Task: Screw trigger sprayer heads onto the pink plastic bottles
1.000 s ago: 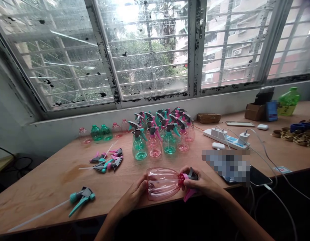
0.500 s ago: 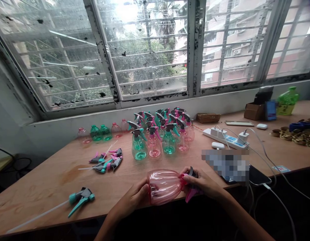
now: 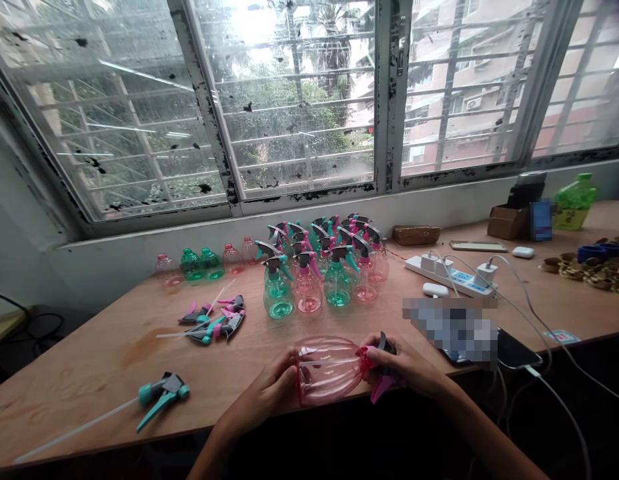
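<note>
A clear pink spray bottle point(image 3: 329, 373) lies sideways between my hands over the table's front edge. My left hand point(image 3: 277, 380) grips its base. At the neck, my right hand point(image 3: 402, 363) is closed around the grey and pink spray head point(image 3: 387, 383), which sits against the bottle mouth. A pale tube shows inside the bottle. On the table to the left lies a loose teal and grey spray head point(image 3: 164, 395) with a long tube. Behind it is a pile of several pink and teal spray heads point(image 3: 217, 323).
Several pink and green spray bottles with heads point(image 3: 308, 290) stand grouped at the back middle. Headless bottles point(image 3: 192, 265) line the wall at left. On the right are a power strip point(image 3: 452, 277), a phone point(image 3: 518, 348) and charging cables.
The bottle has turned slightly about its length, and the tube inside now shows more plainly. Both hands keep their holds in nearly the same place.
</note>
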The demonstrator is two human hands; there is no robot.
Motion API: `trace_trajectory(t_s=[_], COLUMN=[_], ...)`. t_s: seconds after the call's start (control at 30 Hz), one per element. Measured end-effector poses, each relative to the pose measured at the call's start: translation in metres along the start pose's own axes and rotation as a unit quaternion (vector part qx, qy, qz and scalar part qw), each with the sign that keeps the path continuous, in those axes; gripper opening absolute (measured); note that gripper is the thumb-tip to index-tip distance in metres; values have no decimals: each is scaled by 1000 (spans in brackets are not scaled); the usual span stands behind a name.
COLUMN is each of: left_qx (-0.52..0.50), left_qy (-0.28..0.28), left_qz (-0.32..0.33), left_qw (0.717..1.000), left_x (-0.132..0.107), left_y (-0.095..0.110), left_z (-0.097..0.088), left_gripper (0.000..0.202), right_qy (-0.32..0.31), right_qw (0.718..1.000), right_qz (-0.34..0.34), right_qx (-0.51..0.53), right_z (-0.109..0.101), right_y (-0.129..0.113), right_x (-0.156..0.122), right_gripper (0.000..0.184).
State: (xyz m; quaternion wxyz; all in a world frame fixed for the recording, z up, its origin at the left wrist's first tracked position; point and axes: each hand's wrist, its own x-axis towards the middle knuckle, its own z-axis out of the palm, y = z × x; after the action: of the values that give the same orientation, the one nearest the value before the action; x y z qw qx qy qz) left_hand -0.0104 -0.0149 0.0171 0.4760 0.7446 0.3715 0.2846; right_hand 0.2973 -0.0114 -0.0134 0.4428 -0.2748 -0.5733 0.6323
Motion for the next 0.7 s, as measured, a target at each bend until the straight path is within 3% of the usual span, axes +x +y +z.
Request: trace_trajectory(t_s=[0.23,0.5,0.7], left_qx=[14,-35,-19], left_qy=[-36,24,17], left_qz=[-9,30,10], left_qw=[999,999,1000], left_x=[2,3,2], left_y=[7,1,3], left_z=[3,2,2], left_gripper=[58,68,58], right_qy=[-2,-3,-10], right_qw=[1000,1000,1000], right_qz=[-10,-11,-1], right_qx=[-5,-12,2], right_z=[0,-2,-1], right_y=[1,4,2], right_x=[0,0,-1], right_gripper=[33,36,41])
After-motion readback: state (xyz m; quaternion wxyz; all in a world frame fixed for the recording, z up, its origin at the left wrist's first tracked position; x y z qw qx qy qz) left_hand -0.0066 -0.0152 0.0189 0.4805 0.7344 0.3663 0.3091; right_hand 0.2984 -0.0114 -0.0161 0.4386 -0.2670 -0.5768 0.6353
